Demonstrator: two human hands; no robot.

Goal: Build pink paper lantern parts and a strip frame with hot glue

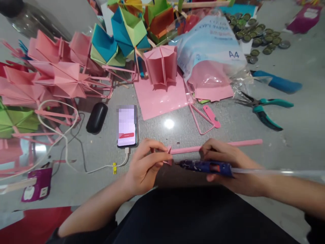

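My left hand pinches the folded left end of a long pink paper stick that runs to the right across the grey floor. My right hand grips a dark blue glue gun lying sideways, its nozzle pointing left and touching the pinched pink end. A clear glue rod sticks out of the gun's back to the right. Both hands hover just above my dark-clothed lap.
A phone on a white cable and a black mouse lie ahead-left. Pink folded paper shapes, a pink sheet, an A4 paper pack, teal pliers, a blue tool and bottle caps surround them.
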